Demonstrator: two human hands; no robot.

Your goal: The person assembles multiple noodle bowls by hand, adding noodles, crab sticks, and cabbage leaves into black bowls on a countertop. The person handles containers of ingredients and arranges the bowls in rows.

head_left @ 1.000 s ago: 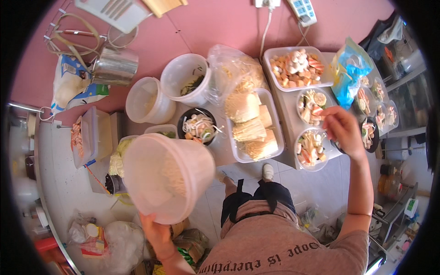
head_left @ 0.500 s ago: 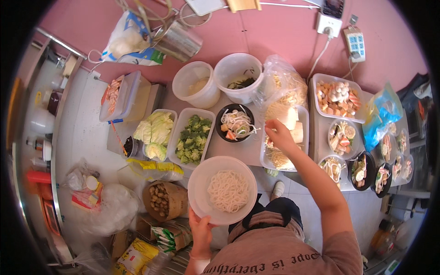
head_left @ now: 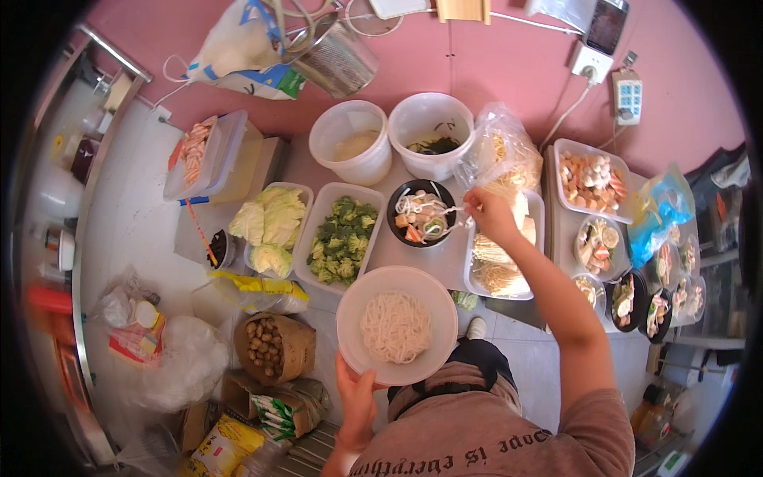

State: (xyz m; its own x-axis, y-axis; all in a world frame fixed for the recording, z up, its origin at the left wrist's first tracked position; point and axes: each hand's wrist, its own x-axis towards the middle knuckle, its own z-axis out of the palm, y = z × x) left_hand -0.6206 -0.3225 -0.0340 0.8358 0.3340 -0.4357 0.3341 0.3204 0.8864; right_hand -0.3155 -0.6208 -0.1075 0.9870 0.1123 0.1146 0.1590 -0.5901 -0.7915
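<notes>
My left hand (head_left: 359, 397) grips the near rim of a round white tub (head_left: 347, 318), held in front of my body. Thick white noodles (head_left: 396, 327) lie in a heap inside it. Over the table, my right hand (head_left: 486, 213) is closed in a pinch on pale noodle strands (head_left: 458, 211), which trail left to a black bowl (head_left: 393, 226). More noodles, orange-and-white pieces and cubes fill that bowl. Under my right wrist stands a clear tray (head_left: 474, 288) with enoki mushrooms (head_left: 494, 266) and pale sheets.
Left of the bowl are broccoli (head_left: 343, 238) and cabbage leaves (head_left: 274, 219) in trays. Two white buckets (head_left: 350, 163) (head_left: 433, 159) and a bag of noodles (head_left: 501, 155) stand behind. At right are a tray of cubed pieces (head_left: 592, 179) and several filled bowls (head_left: 625, 300). Potatoes (head_left: 266, 347) sit in a sack below.
My right hand has lifted away from the mushroom tray toward the bowl's right side, and strands now stretch between fingers and bowl. The view has shifted slightly; the left hand still holds the tub.
</notes>
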